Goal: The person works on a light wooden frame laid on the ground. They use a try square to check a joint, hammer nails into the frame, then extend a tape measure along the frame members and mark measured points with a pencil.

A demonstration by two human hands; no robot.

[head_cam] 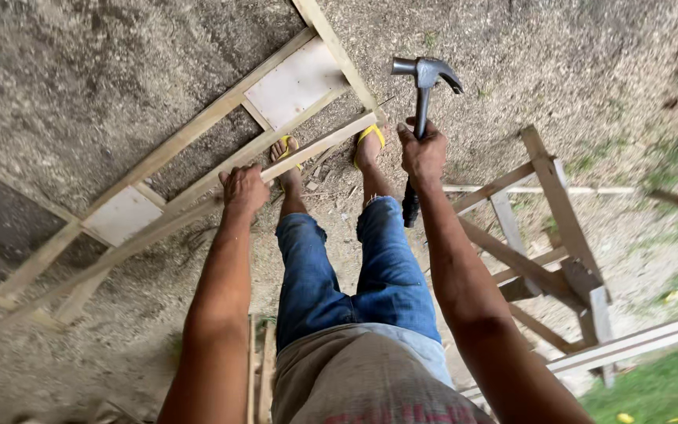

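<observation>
The left hand (pixel 243 191) has its grip clamped on the upper rail of a wooden frame (pixel 198 169) standing on sawdust-strewn ground (pixel 80 78). The right hand (pixel 424 153) has its grip closed around a claw hammer (pixel 424 86), head up, above the feet. A wooden sawhorse (pixel 559 235) stands at right.

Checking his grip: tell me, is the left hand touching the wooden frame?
Touching. The head view shows the left hand gripping a slat of the wooden frame.

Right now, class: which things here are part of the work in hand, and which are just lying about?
In use:
- claw hammer, gripped by the right hand
- wooden frame, held by the left hand

Lying about:
- wooden trestle
- loose batten by the grass
</observation>
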